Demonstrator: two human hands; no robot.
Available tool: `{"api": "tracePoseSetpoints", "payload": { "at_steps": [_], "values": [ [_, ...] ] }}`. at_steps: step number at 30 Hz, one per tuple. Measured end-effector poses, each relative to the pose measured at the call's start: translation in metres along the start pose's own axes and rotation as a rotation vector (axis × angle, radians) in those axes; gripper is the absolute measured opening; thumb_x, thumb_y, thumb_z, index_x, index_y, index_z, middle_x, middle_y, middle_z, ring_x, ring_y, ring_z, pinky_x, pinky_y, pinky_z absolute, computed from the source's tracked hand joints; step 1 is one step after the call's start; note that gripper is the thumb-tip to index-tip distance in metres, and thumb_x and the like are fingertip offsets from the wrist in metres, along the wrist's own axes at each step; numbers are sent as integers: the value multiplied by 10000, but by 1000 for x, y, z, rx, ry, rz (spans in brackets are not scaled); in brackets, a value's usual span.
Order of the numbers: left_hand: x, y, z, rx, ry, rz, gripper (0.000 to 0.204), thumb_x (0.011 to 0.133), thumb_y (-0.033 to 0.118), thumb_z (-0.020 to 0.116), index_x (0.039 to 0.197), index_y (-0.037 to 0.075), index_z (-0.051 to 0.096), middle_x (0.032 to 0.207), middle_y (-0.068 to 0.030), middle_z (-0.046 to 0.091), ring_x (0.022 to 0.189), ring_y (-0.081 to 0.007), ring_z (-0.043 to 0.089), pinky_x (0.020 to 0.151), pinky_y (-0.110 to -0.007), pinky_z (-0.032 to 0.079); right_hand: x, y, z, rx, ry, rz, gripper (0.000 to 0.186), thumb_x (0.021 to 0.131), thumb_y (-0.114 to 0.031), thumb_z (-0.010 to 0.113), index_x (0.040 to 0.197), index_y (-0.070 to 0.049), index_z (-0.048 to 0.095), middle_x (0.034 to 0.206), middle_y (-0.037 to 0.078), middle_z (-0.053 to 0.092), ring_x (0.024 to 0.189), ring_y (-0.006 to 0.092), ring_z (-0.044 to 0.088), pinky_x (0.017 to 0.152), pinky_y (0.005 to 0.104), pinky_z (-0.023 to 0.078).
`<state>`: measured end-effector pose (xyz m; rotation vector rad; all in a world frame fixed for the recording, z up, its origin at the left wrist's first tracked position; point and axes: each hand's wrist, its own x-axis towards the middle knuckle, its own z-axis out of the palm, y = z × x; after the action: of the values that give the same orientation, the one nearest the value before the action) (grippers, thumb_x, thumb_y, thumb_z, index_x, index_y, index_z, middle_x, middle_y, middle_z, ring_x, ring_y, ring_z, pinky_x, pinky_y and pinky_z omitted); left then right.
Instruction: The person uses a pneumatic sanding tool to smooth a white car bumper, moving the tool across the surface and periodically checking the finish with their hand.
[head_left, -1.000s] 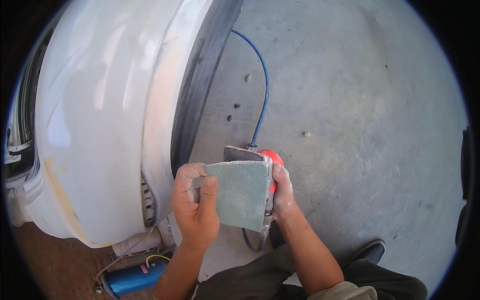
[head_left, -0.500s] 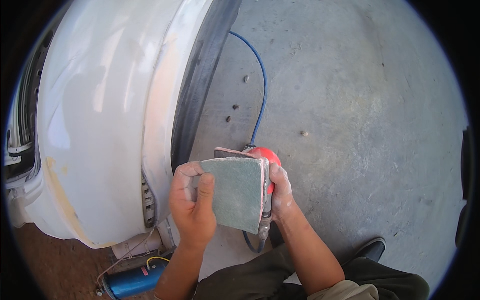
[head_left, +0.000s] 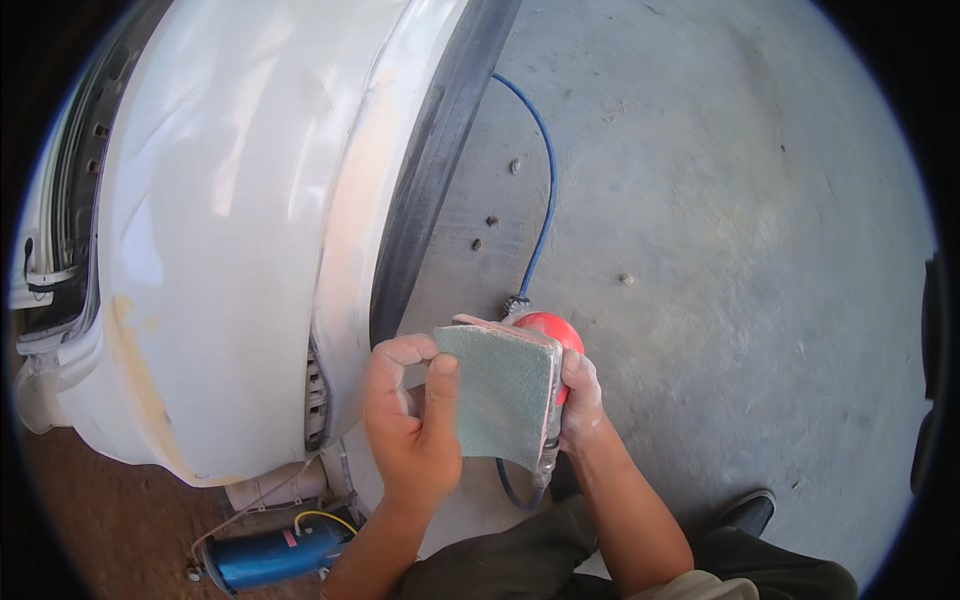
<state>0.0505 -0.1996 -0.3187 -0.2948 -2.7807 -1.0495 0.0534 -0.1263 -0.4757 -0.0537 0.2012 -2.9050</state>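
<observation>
L hand (head_left: 418,430) pinching upper L edge of approx. sq. grey-green sheet (head_left: 505,400), thumb in front, fingers curled. R hand (head_left: 582,405) gripping red-topped tool (head_left: 547,327), thumb on its R side. Sheet located betw. hands, R edge against tool, grainy face toward wearer; pinkish-edged layer (head_left: 482,322) visible behind its top edge. Pale dust on both hands, incl. fingers. Blue hose (head_left: 551,180) curves down from beyond hands to fitting (head_left: 517,305) at tool's far end. L of hands: white vehicle panel (head_left: 220,250) w/ tan and pinkish patches, dark strip (head_left: 440,160) along its R edge. Below L of hands: blue cylinder (head_left: 270,555) w/ yellow tube (head_left: 322,514). R of hands: grey floor (head_left: 720,280); dark shoe (head_left: 750,512) lower R.
</observation>
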Motion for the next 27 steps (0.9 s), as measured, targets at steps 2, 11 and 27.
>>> {"api": "tracePoseSetpoints", "payload": {
  "at_steps": [2, 11, 27],
  "values": [
    [-2, -1, 3, 14, 3, 93, 187, 1037, 79, 596, 1184, -26, 547, 1109, -96, 575, 937, -111, 580, 751, -243, 505, -2, 0, 1, 15, -2, 22, 1077, 777, -789, 595, 1462, 35, 486, 1404, 175, 578, 1243, 283, 609, 1061, 410, 496],
    [2, -3, 10, -69, -162, 188, 354, 1079, 246, 442, 1259, -36, 561, 1034, -121, 630, 847, -142, 609, 803, -317, 501, -11, 19, 1, 581, -38, 82, 695, 871, -551, 647, 1326, -28, 594, 1244, 170, 655, 1084, 297, 690, 909, 430, 592],
    [17, 13, 15, -303, -378, -154, 240, 969, 184, 753, 1076, 3, 638, 889, -63, 689, 798, -88, 630, 670, -231, 480, -7, 43, -17, 713, -129, -30, 451, 943, -403, 731, 1181, -30, 645, 1108, 122, 646, 920, 210, 688, 722, 330, 610]
  ]
}}
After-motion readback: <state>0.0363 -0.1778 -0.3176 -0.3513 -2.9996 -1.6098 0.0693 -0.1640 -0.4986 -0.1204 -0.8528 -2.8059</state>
